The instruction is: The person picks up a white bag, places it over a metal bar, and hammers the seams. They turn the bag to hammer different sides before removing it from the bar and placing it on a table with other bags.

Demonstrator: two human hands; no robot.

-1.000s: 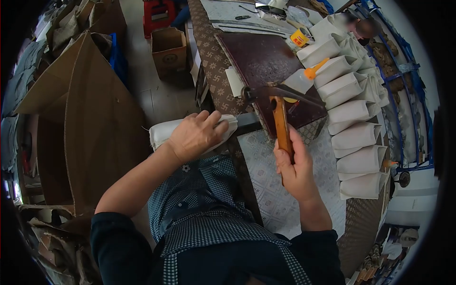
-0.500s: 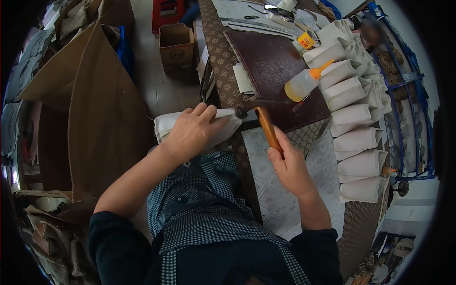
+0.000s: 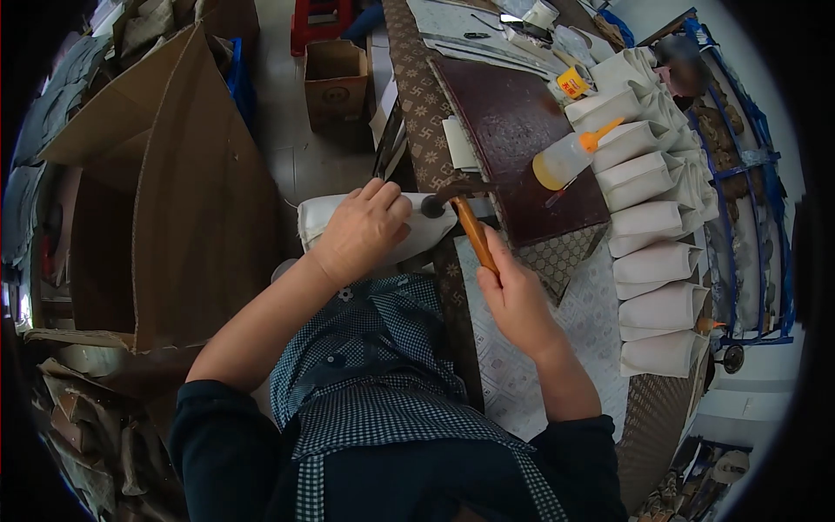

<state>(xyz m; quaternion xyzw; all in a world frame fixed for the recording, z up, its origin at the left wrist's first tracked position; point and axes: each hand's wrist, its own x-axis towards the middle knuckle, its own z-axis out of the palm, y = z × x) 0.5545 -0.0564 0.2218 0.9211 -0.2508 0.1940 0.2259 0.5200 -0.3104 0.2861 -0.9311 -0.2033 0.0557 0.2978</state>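
Note:
My right hand (image 3: 519, 300) is wrapped round the wooden handle of a hammer (image 3: 475, 230). The hammer's dark round face is down at the right end of a white boxy pouch-like piece (image 3: 428, 233), overlapping it in this view. That piece lies across the table edge over a dark narrow support. My left hand (image 3: 365, 224) presses on top of it, fingers curled over its middle, hiding part of it.
A dark red board (image 3: 522, 130) carries a squeeze bottle (image 3: 564, 161) with an orange nozzle. Several similar white pieces (image 3: 651, 228) line the table's far side near a yellow can (image 3: 572, 83). Cardboard boxes (image 3: 204, 200) stand left; a person (image 3: 683, 70) is at upper right.
The hammer head has come down and left onto the white piece, my right hand moving with it. My left hand keeps its hold, and the whole view has shifted slightly.

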